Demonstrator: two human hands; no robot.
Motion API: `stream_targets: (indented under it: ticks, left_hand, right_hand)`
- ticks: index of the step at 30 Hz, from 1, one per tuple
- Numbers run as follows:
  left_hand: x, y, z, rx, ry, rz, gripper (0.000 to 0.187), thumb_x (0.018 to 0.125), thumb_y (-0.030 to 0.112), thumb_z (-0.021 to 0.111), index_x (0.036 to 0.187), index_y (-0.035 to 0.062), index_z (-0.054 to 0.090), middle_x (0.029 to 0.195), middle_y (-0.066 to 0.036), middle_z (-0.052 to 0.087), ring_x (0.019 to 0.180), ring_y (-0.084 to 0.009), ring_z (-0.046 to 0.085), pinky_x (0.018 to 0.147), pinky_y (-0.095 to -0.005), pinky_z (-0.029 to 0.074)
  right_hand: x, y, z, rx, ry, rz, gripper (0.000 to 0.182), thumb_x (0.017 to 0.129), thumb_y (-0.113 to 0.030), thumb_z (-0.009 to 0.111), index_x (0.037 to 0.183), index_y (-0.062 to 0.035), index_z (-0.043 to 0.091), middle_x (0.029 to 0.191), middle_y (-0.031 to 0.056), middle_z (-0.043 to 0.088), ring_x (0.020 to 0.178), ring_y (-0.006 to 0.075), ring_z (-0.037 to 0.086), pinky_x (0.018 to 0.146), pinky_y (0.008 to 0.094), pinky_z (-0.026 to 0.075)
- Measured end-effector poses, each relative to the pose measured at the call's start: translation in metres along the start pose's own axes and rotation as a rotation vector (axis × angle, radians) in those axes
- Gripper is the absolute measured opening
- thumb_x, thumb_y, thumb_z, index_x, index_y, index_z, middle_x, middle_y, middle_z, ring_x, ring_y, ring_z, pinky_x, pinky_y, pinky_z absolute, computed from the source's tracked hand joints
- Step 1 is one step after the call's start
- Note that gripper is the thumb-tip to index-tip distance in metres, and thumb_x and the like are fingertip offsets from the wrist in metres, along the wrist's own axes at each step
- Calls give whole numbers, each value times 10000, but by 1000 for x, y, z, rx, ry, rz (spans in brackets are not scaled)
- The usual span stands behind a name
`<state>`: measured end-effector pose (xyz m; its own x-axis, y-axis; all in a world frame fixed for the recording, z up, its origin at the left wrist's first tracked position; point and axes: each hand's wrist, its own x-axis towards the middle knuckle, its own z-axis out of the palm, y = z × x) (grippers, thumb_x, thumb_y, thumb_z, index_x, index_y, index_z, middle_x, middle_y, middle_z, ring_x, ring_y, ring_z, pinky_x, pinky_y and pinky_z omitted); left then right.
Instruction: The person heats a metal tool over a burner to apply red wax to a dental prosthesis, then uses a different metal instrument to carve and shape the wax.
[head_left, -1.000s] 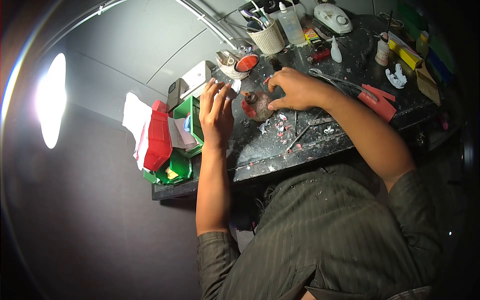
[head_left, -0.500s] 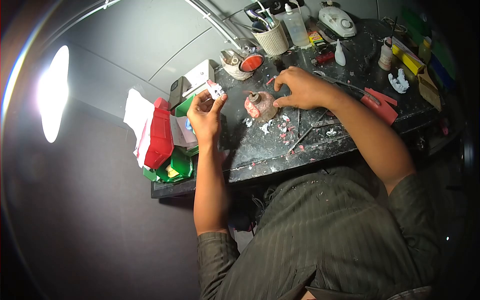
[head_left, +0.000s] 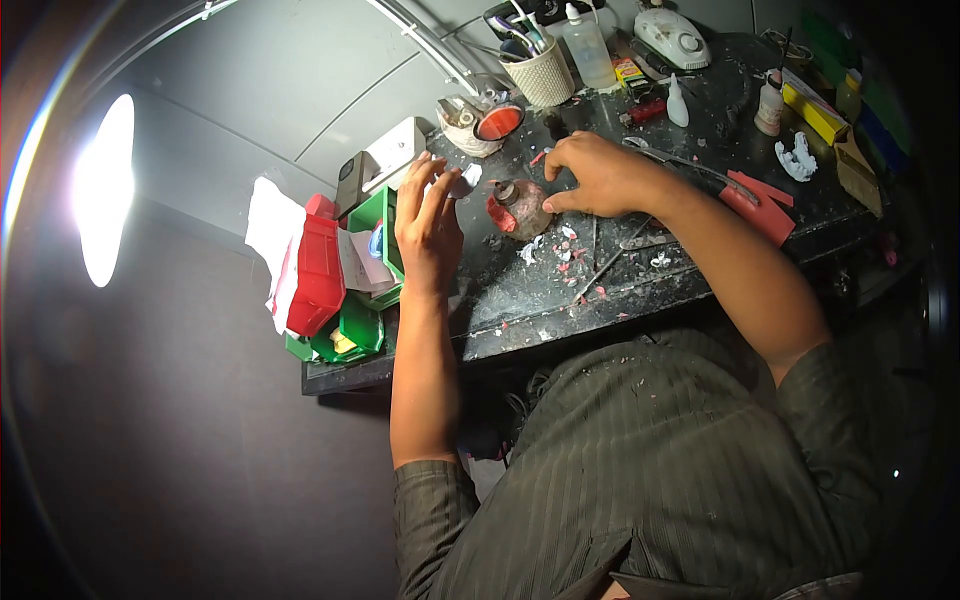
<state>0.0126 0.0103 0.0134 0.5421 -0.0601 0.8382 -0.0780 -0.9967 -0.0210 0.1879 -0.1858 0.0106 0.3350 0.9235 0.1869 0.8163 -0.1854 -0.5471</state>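
Note:
My left hand point(head_left: 430, 222) is raised over the left part of the dark worktable point(head_left: 500, 315), its fingers spread. Close to those fingers lies a white plaster-like piece point(head_left: 466, 180), partly hidden behind them. My right hand point(head_left: 605, 178) is held with thumb and index finger curved and apart, and nothing shows between them. Its thumb tip is right beside a round, stained spirit burner point(head_left: 519, 210) with a metal neck and a red patch on its side. White and pink scraps point(head_left: 570, 262) are scattered in front of the burner.
Red and green bins point(head_left: 318, 275) stand at the left edge. Along the back are a brush cup point(head_left: 541, 78), a clear squeeze bottle point(head_left: 590, 50) and a white device point(head_left: 672, 40). Pink wax sheets point(head_left: 762, 215) and a white dental cast point(head_left: 797, 158) lie to the right.
My left hand has let go of the white and pink cast piece and spread its fingers; a white piece now lies beside them. My right hand has barely moved.

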Motion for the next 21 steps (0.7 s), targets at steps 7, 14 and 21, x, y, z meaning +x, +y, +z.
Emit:
stream_targets:
  ticks: [7,14,21]
  left_hand:
    - [1,0,0,86,-39,78,242,844,-70,625,1047,36,702,1186,-135,659,1220,-359,595,1026,-460,484]
    - [-1,3,-3,67,-26,60,239,844,-70,617,1040,37,703,1177,-137,659,1212,-362,597,1037,-468,479]
    - [2,13,-10,-171,163,-171,323,764,-11,772,1074,26,689,1137,-149,671,1128,-323,636,972,-408,494]
  right_hand:
    - [-1,-2,0,11,-2,23,394,811,-316,813,1038,-20,688,1192,188,654,1200,342,560,1028,416,451]
    - [-1,-1,-1,-1,-1,9,389,811,-322,811,1029,-25,687,1192,184,654,1198,340,558,1023,415,450]
    - [-1,1,-2,11,9,2,389,804,-311,816,1029,-22,685,1160,176,660,1159,340,573,996,416,459]
